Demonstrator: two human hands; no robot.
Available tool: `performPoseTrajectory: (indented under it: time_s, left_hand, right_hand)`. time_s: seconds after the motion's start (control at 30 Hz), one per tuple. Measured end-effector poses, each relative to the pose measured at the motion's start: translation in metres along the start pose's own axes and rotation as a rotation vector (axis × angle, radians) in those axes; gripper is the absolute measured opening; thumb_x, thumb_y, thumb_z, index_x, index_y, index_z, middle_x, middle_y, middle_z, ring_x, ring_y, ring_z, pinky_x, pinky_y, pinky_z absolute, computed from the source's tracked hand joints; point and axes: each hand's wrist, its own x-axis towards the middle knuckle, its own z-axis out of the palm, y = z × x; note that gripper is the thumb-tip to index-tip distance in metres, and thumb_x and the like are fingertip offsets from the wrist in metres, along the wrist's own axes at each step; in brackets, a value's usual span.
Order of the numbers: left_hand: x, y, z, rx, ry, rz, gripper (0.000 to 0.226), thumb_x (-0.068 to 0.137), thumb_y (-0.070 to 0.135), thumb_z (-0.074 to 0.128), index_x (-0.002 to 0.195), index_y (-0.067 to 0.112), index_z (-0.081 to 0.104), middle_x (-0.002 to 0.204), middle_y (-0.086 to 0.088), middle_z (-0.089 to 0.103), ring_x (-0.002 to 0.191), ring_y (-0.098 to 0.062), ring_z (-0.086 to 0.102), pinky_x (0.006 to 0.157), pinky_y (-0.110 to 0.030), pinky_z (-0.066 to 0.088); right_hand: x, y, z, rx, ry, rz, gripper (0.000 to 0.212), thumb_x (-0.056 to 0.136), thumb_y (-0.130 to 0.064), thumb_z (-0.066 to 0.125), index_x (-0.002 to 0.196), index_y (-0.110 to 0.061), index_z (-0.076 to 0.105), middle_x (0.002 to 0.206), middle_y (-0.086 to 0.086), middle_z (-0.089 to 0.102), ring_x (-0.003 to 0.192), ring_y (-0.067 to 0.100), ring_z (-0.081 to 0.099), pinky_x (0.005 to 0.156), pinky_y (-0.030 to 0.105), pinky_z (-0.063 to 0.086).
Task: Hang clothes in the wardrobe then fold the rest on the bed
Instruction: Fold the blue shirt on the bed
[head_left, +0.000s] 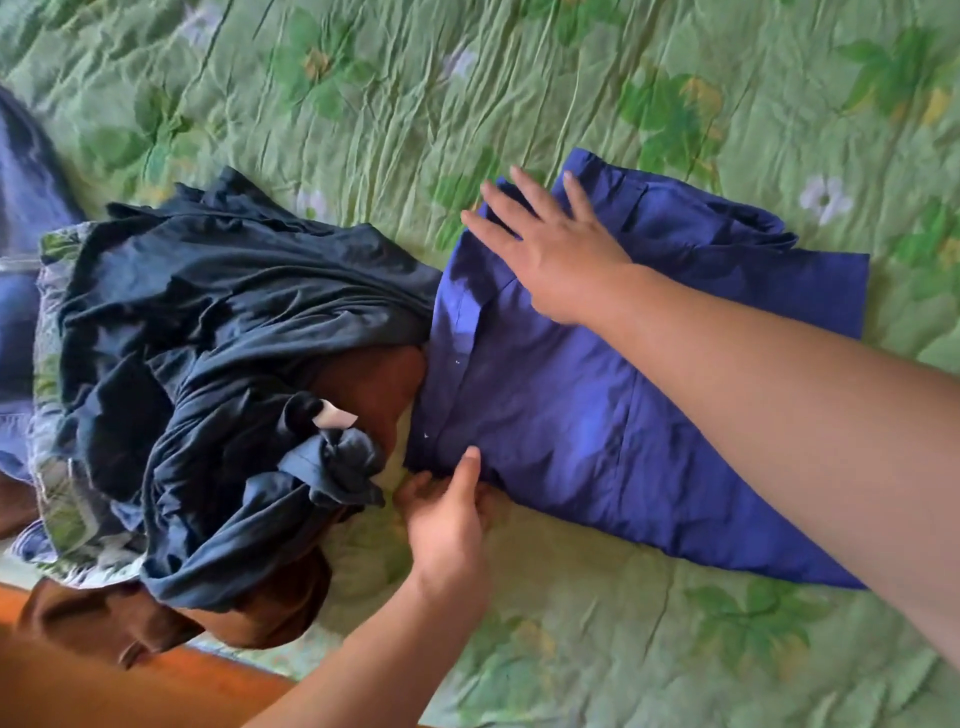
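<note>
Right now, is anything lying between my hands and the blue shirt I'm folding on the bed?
Nothing visible. Your right hand lies flat on the blue shirt and your left hand pinches its near edge. The pile of dark clothes sits against the shirt's left side, not under either hand.

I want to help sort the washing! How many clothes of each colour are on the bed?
Bright blue shirt: 1
Dark navy garment: 1
Brown garment: 1
Leaf-patterned cloth, perhaps bedding: 1
Total: 4 that I can tell apart; the heap may hide more.
</note>
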Motion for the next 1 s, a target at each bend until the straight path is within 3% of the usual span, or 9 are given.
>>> performPoseTrajectory:
  time_s: [0.07,0.13,0.2,0.27,0.43,0.6,0.77,0.87,1.0]
  left_hand:
    - [-0.001,0.003,0.002,0.005,0.065,-0.028,0.047,0.085,0.015,0.079,0.126,0.000,0.060,0.084,-0.013,0.060,0.062,-0.019,0.052,0.054,-0.029,0.038]
    - [-0.001,0.006,0.002,0.042,0.035,-0.018,0.045,0.084,0.015,0.080,0.125,0.009,0.062,0.082,-0.012,0.062,0.056,-0.016,0.048,0.050,-0.028,0.037]
    - [-0.004,0.007,0.002,0.114,-0.031,0.031,0.035,0.085,0.013,0.078,0.118,0.013,0.066,0.098,-0.013,0.074,0.074,-0.020,0.061,0.068,-0.037,0.053]
    - [-0.005,0.009,0.000,0.210,-0.069,0.076,0.028,0.085,0.013,0.076,0.112,0.015,0.071,0.106,-0.012,0.076,0.090,-0.019,0.069,0.091,-0.050,0.055]
    - [-0.010,0.013,0.002,0.299,-0.185,0.125,0.032,0.074,0.023,0.075,0.104,0.015,0.075,0.096,0.002,0.079,0.093,-0.018,0.075,0.089,-0.041,0.058]
    - [-0.019,0.012,0.004,0.364,-0.267,0.296,0.026,0.075,0.019,0.072,0.101,0.018,0.074,0.095,0.007,0.078,0.089,-0.010,0.073,0.079,-0.025,0.058]
    - [-0.045,0.004,0.013,0.522,-0.357,0.571,0.003,0.084,0.008,0.067,0.084,0.011,0.067,0.073,0.011,0.065,0.066,-0.002,0.057,0.063,-0.021,0.049]
    - [-0.074,-0.009,0.024,0.615,-0.460,0.672,0.011,0.080,0.023,0.066,0.086,0.014,0.064,0.077,0.009,0.067,0.071,-0.005,0.061,0.067,-0.022,0.051]
    - [-0.113,-0.036,0.051,0.842,-0.643,0.925,0.018,0.075,0.019,0.070,0.088,0.018,0.059,0.083,0.005,0.065,0.080,-0.019,0.061,0.071,-0.029,0.047]
  right_hand:
    - [0.013,-0.003,-0.005,-0.088,-0.028,-0.089,0.083,0.088,-0.001,0.056,0.158,-0.025,0.019,0.170,0.004,0.007,0.157,0.030,-0.008,0.119,0.071,0.000]
    - [0.019,-0.005,-0.009,-0.141,-0.059,-0.126,0.065,0.086,-0.001,0.058,0.145,-0.017,0.038,0.158,0.007,0.032,0.155,0.027,0.011,0.117,0.073,0.001]
    - [0.021,-0.004,-0.012,-0.131,-0.083,-0.087,0.063,0.082,0.000,0.060,0.140,-0.015,0.041,0.143,0.006,0.045,0.142,0.027,0.036,0.118,0.071,0.003]
    - [0.020,-0.004,-0.018,-0.124,-0.110,-0.049,0.068,0.080,-0.002,0.062,0.141,-0.020,0.039,0.132,0.005,0.053,0.128,0.028,0.047,0.117,0.067,0.011]
    - [0.006,0.000,-0.021,-0.262,-0.140,-0.041,0.032,0.084,-0.011,0.063,0.114,-0.021,0.066,0.126,0.009,0.048,0.127,0.033,0.039,0.108,0.058,0.027]
    - [-0.016,0.009,-0.024,-0.240,-0.149,-0.083,0.023,0.086,-0.009,0.058,0.103,-0.023,0.064,0.104,0.000,0.064,0.118,0.026,0.042,0.103,0.053,0.027]
    - [-0.059,0.035,-0.035,-0.138,0.104,-0.076,0.032,0.076,0.002,0.057,0.102,-0.017,0.059,0.093,0.004,0.064,0.110,0.031,0.047,0.110,0.057,0.024]
    - [-0.104,0.063,-0.041,-0.114,0.271,-0.092,0.037,0.073,0.007,0.055,0.105,-0.012,0.061,0.096,0.007,0.066,0.109,0.033,0.053,0.114,0.059,0.021]
    - [-0.166,0.107,-0.034,-0.134,0.406,-0.055,0.027,0.091,0.002,0.050,0.110,-0.011,0.065,0.103,0.010,0.069,0.114,0.034,0.059,0.114,0.062,0.023]
